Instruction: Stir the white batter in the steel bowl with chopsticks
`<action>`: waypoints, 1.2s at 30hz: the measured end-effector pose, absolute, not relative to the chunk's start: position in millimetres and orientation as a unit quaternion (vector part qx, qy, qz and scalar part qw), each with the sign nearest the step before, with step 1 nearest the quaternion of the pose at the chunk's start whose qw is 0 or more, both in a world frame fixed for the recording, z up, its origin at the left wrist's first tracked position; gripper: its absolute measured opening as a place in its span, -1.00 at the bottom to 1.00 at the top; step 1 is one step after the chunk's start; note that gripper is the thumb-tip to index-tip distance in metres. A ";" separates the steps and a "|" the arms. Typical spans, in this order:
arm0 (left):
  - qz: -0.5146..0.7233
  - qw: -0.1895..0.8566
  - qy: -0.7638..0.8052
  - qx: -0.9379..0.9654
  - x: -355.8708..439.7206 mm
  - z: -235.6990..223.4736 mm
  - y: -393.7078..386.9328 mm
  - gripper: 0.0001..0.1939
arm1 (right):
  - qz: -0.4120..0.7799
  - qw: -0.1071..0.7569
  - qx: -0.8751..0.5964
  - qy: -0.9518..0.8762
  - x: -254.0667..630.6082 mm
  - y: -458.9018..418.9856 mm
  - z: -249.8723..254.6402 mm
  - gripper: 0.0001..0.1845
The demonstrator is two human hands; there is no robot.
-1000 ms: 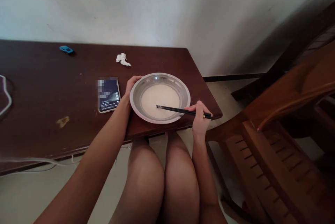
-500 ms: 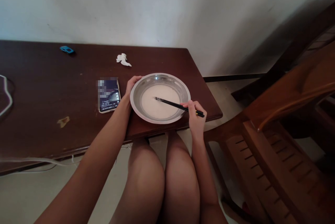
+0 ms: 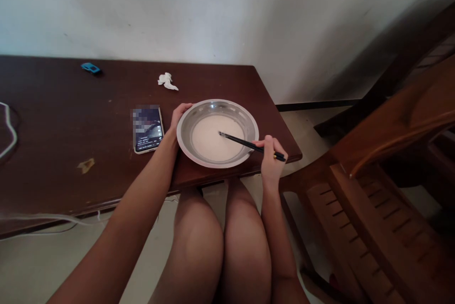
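Observation:
A round metal bowl [image 3: 185, 139] holding a white liquid [image 3: 209, 140] stands near the right front corner of the dark wooden table [image 3: 71, 119]. My left hand [image 3: 177, 115] grips the bowl's left rim, fingers curled over it. My right hand [image 3: 270, 157] is closed on a pair of black chopsticks [image 3: 245, 142] at the bowl's right side. The chopstick tips dip into the liquid near its middle.
A phone [image 3: 148, 129] with a lit screen lies just left of the bowl. A crumpled white tissue [image 3: 166, 80] and a small blue object [image 3: 89, 67] lie farther back. A white cable [image 3: 10, 129] is at the left edge. A wooden chair [image 3: 384, 171] stands at the right.
The chopstick tips circled in the liquid: from the lower middle, up to the left, and now toward the right of centre. My right hand shifted with them. The left hand stayed on the rim.

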State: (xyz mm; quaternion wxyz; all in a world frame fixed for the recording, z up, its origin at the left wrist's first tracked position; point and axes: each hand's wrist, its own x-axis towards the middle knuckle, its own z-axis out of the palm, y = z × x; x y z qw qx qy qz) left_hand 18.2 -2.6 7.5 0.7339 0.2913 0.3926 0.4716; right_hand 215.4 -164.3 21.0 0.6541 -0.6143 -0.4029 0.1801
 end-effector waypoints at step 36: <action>0.473 0.731 0.398 0.289 18.8 6.9 0.3 -0.74 | 0.203 0.641 -0.609 -0.421 213.9 -164.5 20.5 -0.60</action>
